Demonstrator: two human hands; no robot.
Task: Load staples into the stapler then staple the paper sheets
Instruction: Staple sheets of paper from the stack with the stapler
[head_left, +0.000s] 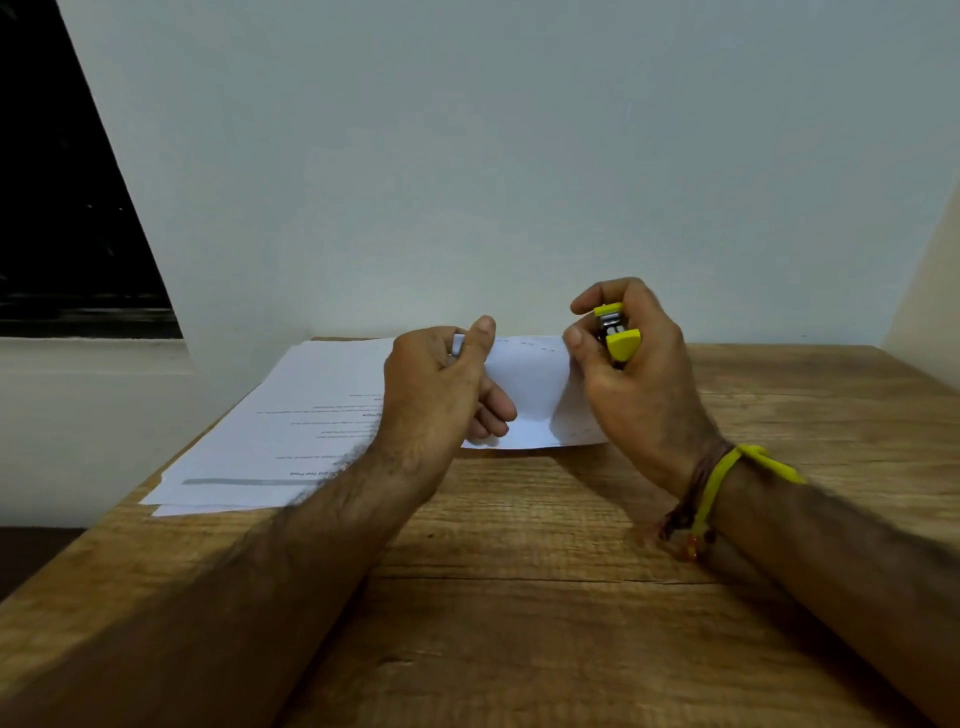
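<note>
A small yellow stapler (615, 332) with a metal middle is held up above the table in my right hand (631, 374), fingers curled round it. My left hand (441, 387) pinches a small pale strip, apparently staples (457, 344), between thumb and fingers; most of it is hidden. A stack of printed white paper sheets (291, 421) lies on the wooden table (519, 571) behind and under both hands, its near right edge (530, 415) between them.
The table's left edge runs diagonally past the papers. A white wall stands right behind the table, with a dark window (62, 208) at the upper left. A yellow band and a thread bracelet (711, 493) circle my right wrist.
</note>
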